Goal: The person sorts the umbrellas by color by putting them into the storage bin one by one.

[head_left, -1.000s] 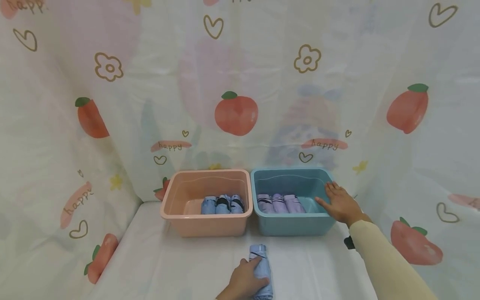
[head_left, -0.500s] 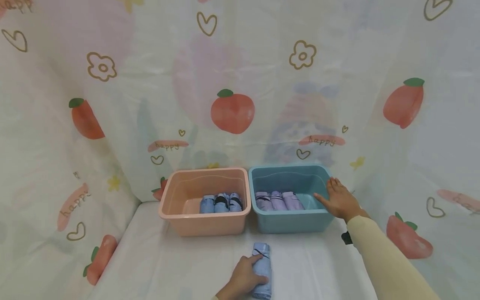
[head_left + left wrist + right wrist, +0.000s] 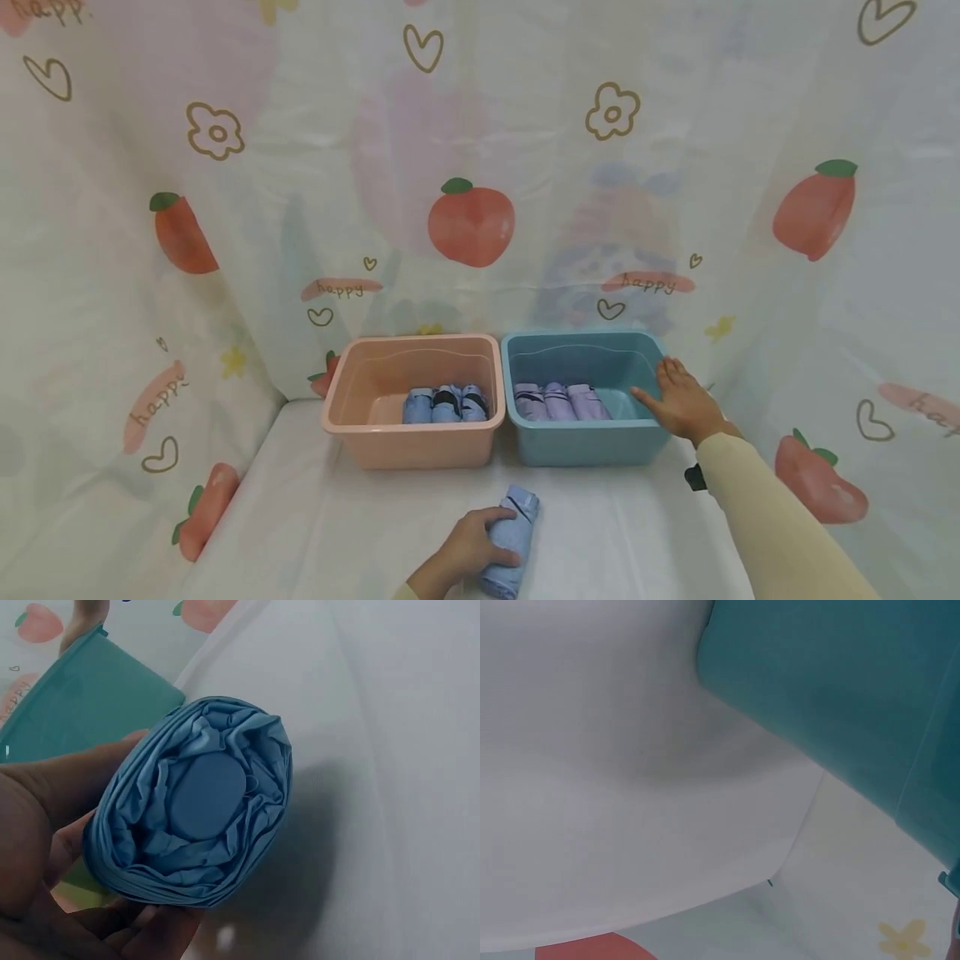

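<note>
My left hand [image 3: 468,543] grips a folded blue umbrella [image 3: 513,537] by its side, thumb and fingers around the rolled fabric. The umbrella leans slightly, its top end toward the right. In the left wrist view the blue umbrella [image 3: 206,799] shows its end, with a smooth oval handle cap set among gathered folds, and a shadow falls on the white cloth beside it. My right hand [image 3: 684,408] rests on the right rim of the teal basin [image 3: 592,446], fingers straight and thumb spread inward. Three lilac folded umbrellas [image 3: 558,402] stand side by side in that basin.
Left of the teal basin, almost against it, stands a peach basin [image 3: 420,450] with three blue folded umbrellas [image 3: 446,405] along its right part. A white cloth [image 3: 600,533] covers the table. Printed curtains [image 3: 472,125] close off the back and both sides.
My left hand has moved left with the blue umbrella, which has gone from nearly straight to tilted. My right hand stays at the teal basin's rim.
</note>
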Tool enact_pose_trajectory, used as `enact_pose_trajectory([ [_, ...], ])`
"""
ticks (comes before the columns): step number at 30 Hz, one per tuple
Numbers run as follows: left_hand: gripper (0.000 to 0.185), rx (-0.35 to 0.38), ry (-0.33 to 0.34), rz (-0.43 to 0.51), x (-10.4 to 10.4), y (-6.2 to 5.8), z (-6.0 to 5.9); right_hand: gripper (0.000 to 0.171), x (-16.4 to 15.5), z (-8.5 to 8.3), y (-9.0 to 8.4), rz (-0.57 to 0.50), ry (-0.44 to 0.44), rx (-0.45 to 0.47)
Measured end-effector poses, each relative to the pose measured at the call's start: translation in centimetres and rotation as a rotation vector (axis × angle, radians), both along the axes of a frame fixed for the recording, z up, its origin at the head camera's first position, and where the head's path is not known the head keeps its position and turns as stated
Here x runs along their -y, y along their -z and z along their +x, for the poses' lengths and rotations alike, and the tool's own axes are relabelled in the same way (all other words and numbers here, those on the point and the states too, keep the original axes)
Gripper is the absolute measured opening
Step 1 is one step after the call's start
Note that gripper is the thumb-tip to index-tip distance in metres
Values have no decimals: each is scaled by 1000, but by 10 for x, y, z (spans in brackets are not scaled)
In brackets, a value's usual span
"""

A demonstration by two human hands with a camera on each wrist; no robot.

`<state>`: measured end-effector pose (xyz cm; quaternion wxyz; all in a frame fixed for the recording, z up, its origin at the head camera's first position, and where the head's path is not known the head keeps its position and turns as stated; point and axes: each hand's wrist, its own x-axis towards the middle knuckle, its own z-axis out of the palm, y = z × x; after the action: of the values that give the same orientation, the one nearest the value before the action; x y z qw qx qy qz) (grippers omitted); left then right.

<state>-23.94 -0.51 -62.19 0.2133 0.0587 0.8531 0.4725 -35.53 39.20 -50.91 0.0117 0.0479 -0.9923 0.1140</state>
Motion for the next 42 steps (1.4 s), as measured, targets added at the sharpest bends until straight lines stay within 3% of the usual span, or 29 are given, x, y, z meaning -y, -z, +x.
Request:
enact_pose_trajectory([
  [3, 58, -7, 24, -14, 17, -12, 0, 103, 1, 0, 0, 4, 0, 4],
  [5, 60, -56, 64, -30, 32, -24, -1, 102, 2, -1, 0, 9, 1, 2],
  [9, 62, -145, 127, -71, 67, -57, -7, 102, 1, -2, 1, 22, -1, 1],
  [13, 63, -191, 134, -65, 99, -96, -17, 102, -1, -3, -1, 14, -9, 6],
  [18, 65, -315, 153, -71, 126, -142, -39, 101, -4, -2, -7, 20, -31, -8],
  [21, 66, -418, 167, -102, 140, -160, -58, 99, -6, -2, -7, 13, -44, -12],
  [24, 67, -431, 165, -89, 153, -173, -82, 99, -5, -3, -3, 3, -45, 1],
  [29, 68, -344, 165, -43, 172, -186, -128, 100, -3, -2, 1, 7, -36, 6],
  [32, 67, -343, 162, -83, 178, -186, -157, 99, -2, -1, 1, -3, -30, 1],
  [37, 59, -390, 209, -276, 182, -171, -194, 100, -4, 1, 3, 7, -21, -6],
  [40, 55, -423, 263, -441, 180, -158, -207, 101, -4, 0, 4, 12, -19, -11],
  [42, 52, -408, 286, -544, 178, -151, -213, 103, -3, -1, 3, 8, -18, -8],
])
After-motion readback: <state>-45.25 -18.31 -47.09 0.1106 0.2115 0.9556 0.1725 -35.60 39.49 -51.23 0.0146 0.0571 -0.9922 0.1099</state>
